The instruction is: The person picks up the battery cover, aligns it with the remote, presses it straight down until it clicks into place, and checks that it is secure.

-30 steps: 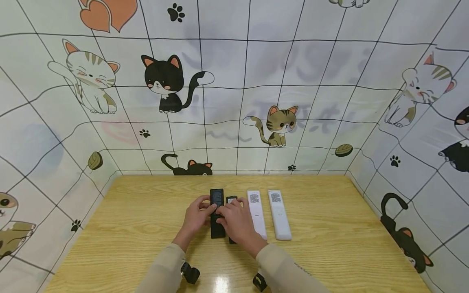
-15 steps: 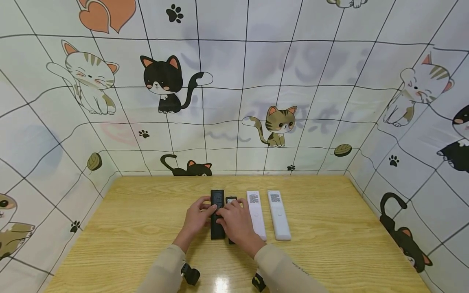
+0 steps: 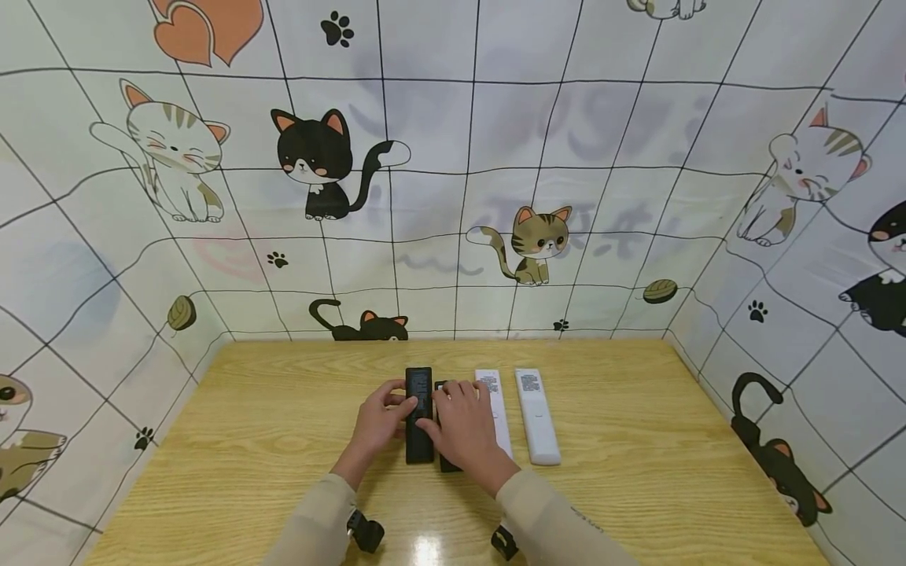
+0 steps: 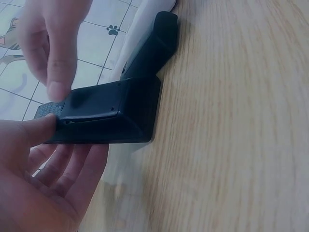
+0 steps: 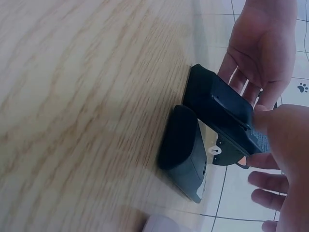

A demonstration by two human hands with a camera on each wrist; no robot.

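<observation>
A black remote control lies back-side up, its label at the far end. My left hand grips it from the left, thumb on top and fingers along its side. In the left wrist view the battery cover shows a thin gap along one edge. My right hand has its thumb at the label end of the cover and its index finger at the remote's right edge. Beside it rests a second, smaller black remote, mostly hidden under my right hand in the head view.
Two white remotes, a nearer one partly covered by my right hand and an outer one, lie to the right with labels up. All rest on a wooden table, with cat-patterned cloth behind and at both sides.
My right hand has shifted slightly right, its fingers moving off the middle of the black remote and its thumb stretching out to the cover. The left hand keeps its hold.
</observation>
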